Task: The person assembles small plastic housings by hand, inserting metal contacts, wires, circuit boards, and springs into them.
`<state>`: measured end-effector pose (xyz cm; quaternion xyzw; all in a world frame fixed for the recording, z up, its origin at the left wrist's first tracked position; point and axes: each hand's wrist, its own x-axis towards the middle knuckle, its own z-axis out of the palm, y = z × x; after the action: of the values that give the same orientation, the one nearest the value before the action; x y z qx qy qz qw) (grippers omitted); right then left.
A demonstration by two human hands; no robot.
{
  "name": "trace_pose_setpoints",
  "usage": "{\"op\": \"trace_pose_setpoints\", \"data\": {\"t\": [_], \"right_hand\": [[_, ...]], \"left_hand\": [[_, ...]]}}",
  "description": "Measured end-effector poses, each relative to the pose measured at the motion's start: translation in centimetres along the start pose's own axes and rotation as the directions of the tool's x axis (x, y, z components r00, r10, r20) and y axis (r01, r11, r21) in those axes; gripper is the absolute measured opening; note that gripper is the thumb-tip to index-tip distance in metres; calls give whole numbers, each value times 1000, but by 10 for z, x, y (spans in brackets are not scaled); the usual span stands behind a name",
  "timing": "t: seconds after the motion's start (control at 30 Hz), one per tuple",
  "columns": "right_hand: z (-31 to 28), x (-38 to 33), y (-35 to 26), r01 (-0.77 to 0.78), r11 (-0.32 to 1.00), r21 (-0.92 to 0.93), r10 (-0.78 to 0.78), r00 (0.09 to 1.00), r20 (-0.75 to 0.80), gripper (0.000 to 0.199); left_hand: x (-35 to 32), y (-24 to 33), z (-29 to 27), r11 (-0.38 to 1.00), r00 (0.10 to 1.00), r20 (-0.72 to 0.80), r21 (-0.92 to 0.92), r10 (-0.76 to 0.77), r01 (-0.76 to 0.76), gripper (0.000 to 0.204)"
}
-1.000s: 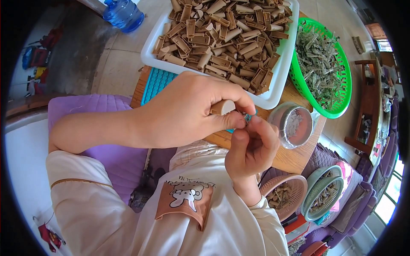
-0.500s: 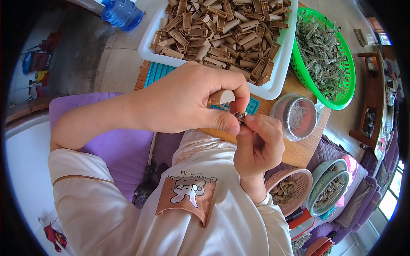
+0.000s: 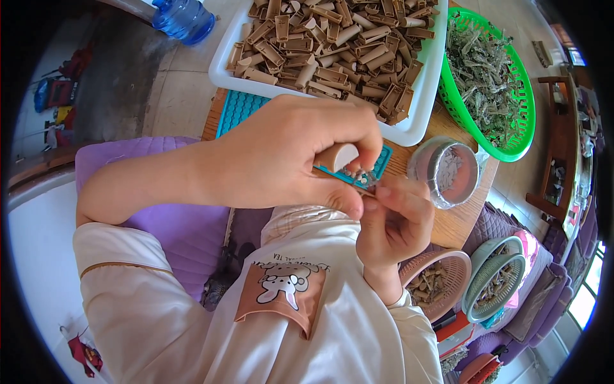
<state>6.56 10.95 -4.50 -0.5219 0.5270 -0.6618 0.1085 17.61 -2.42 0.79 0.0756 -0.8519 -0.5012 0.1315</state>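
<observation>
My left hand [image 3: 288, 144] is curled over a tan half-round plastic piece [image 3: 343, 157], its flat end showing below the fingers. Small grey and whitish bits [image 3: 359, 177] sit by the thumb and fingertips; their kind cannot be made out. Facing it, my right hand [image 3: 400, 224] pinches at the same spot, thumb against forefinger, with what it grips hidden or too small to name. Below the hands lies a teal studded mat [image 3: 246, 112], partly covered by my left hand. Beyond stands a white tub [image 3: 411, 133] heaped with tan half-round plastic pieces [image 3: 332, 48].
At the right are a green basket [image 3: 527, 121] of grey-green pieces and a plastic-lined round bowl [image 3: 473, 173] with pale bits, on the wooden table [image 3: 451, 224]. Lower right stand a pink basket [image 3: 464, 269] and green baskets [image 3: 519, 272]. A blue water bottle [image 3: 185, 22] is far left.
The tan piece in my left hand has turned, so more of its flat end shows. My right hand has shifted slightly right and down, and the fingertips have drawn a little apart.
</observation>
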Motion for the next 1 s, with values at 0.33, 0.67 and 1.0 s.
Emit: {"op": "trace_pose_setpoints", "data": {"t": [0.33, 0.67, 1.0], "right_hand": [[23, 11, -14, -80, 968, 237, 147, 949, -280, 23], [36, 10, -11, 35, 975, 221, 37, 948, -316, 28], [32, 14, -3, 126, 977, -171, -139, 988, -67, 24]], "left_hand": [[-5, 11, 13, 770, 965, -133, -631, -226, 93, 41], [-8, 5, 20, 826, 983, -169, -563, -73, -35, 38], [-10, 9, 14, 815, 956, -141, -562, -259, 138, 53]]}}
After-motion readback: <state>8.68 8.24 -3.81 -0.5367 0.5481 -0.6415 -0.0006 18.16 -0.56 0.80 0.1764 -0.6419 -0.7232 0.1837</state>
